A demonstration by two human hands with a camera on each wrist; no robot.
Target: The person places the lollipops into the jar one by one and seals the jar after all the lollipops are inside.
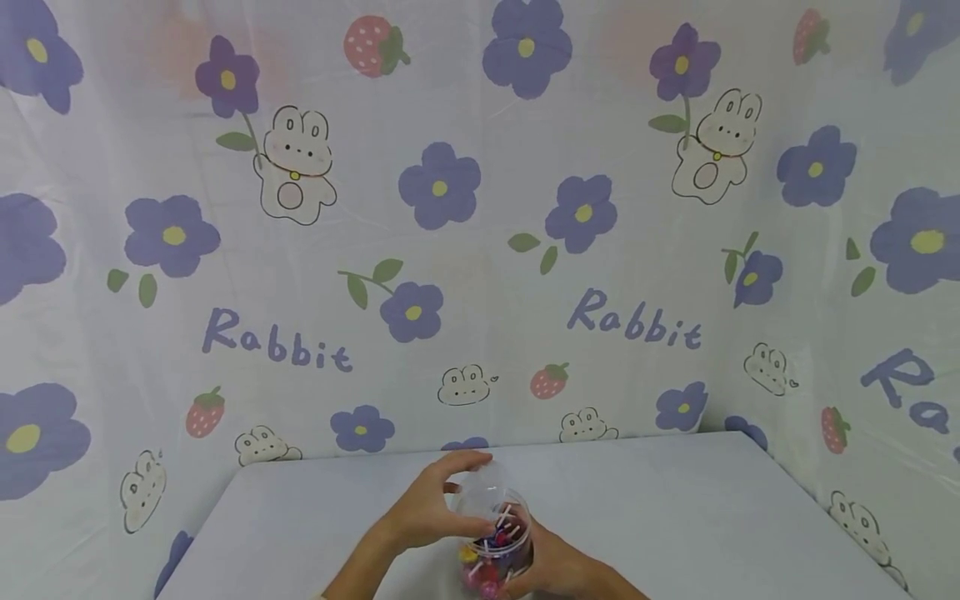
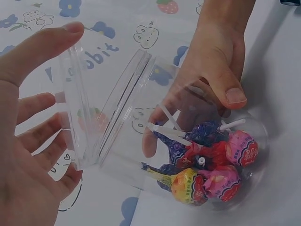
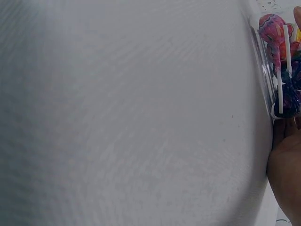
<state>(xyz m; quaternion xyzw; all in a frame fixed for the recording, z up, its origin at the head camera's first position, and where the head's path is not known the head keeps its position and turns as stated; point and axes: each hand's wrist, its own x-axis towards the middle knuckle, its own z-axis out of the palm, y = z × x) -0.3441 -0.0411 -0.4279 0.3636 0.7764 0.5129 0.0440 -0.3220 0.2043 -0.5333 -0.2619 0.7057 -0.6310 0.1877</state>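
A clear plastic jar (image 2: pixel 124 162) with several wrapped lollipops (image 2: pixel 188 186) inside is tilted near the table's front edge. My right hand (image 1: pixel 558 567) grips its side, the thumb and fingers around the wall in the left wrist view. Between the thumb and fingers of my left hand (image 1: pixel 427 504) is a round clear lid (image 2: pixel 77 108), held by its rim. The lid stands off the jar's mouth, wider apart at the top; whether the lower edges touch, I cannot tell. Only part of the jar and right hand (image 3: pixel 287 165) shows in the right wrist view.
A white table (image 1: pixel 322 508) lies under both hands. Behind it and at the sides hangs a pale cloth (image 1: pixel 480 275) printed with flowers, rabbits and strawberries. A small dark object (image 2: pixel 290 2) is cut off at the left wrist view's top right corner.
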